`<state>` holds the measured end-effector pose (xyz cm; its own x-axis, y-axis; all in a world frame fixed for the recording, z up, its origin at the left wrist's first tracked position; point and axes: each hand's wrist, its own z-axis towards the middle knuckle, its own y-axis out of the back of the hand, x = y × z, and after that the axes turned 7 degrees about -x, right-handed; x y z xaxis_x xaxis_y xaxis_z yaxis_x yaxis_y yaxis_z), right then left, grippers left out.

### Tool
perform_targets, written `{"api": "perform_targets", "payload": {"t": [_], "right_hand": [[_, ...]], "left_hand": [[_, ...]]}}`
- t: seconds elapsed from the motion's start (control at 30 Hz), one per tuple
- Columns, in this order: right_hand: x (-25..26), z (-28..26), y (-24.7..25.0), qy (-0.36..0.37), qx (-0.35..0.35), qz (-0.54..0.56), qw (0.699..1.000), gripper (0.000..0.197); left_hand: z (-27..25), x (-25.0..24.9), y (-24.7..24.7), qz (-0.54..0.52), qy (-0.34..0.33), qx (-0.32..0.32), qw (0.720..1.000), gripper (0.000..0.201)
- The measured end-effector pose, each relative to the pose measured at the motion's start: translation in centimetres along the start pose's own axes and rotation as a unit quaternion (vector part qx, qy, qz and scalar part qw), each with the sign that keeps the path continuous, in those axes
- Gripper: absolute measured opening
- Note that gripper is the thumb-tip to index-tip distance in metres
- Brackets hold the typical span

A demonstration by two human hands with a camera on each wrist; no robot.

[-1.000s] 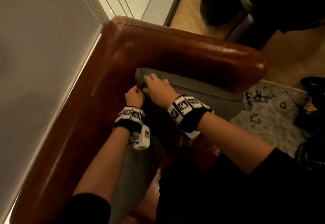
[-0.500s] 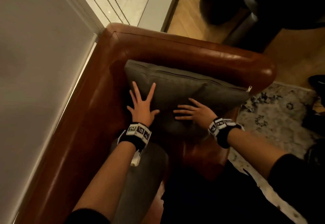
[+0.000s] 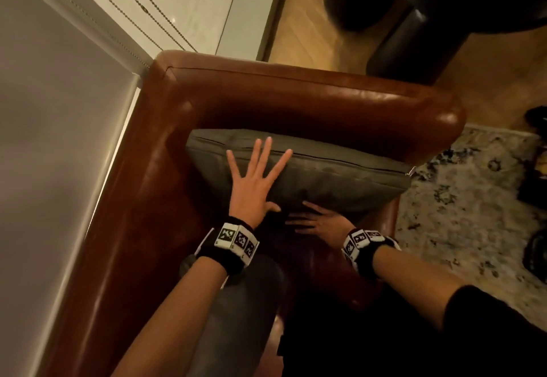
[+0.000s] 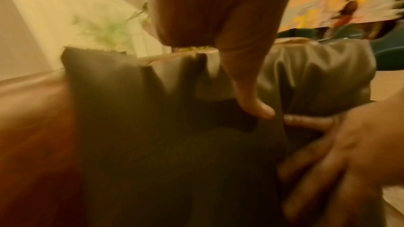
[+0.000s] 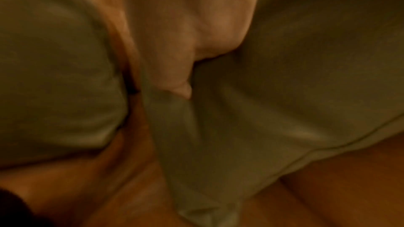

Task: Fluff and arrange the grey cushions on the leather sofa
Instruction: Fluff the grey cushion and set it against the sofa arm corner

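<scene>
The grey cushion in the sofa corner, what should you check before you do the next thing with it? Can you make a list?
1. Grey cushion leans against the sofa arm: ok.
2. Left hand lies flat on its front, fingers spread: ok.
3. Right hand presses its lower edge, fingers straight: ok.
4. Cushion looks plump and smooth: not ok, creases show in the left wrist view.
5. Zipper tucked out of sight: not ok, the pull sticks out at the right corner.
6. Second cushion arranged: cannot tell, the left arm hides most of it.
</scene>
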<state>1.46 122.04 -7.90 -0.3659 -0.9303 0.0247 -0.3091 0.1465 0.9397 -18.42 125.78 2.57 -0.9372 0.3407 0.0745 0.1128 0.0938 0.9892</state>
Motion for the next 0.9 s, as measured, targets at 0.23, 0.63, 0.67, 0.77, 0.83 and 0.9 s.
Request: {"api": "perform_targets", "payload": {"t": [0.23,0.63,0.67,0.77,0.83,0.9], "right_hand": [[8.2,-6.1,-2.3,-0.105,0.023,0.304,0.946,0.041],[-2.8,-10.3,2.0,-0.518,-0.177,0.552,0.629,0.017],[-2.2,-10.9,2.4,-0.506,-0.186,0.584,0.607,0.022],[-1.7,-11.6,-0.6,-0.557,-0.145,0.609,0.546,0.088],[-1.9,-11.5,-2.8,-0.596,0.005,0.578,0.557,0.125],[-1.6,-12.0,-3.7,-0.604,0.072,0.572,0.551,0.072]], "left_hand": [[6.9,-4.3,0.5,-0.051,-0.081,0.193,0.977,0.132],[3.4,-2.2,2.0,-0.128,-0.082,0.077,0.985,0.076],[3.1,-2.0,2.0,-0.140,-0.094,0.063,0.984,0.081],[2.0,-1.4,0.7,-0.125,-0.089,0.012,0.988,0.091],[0.4,-0.4,-0.5,-0.134,0.004,-0.056,0.989,0.081],[-1.9,2.1,-1.7,-0.188,0.203,-0.167,0.946,0.057]]}}
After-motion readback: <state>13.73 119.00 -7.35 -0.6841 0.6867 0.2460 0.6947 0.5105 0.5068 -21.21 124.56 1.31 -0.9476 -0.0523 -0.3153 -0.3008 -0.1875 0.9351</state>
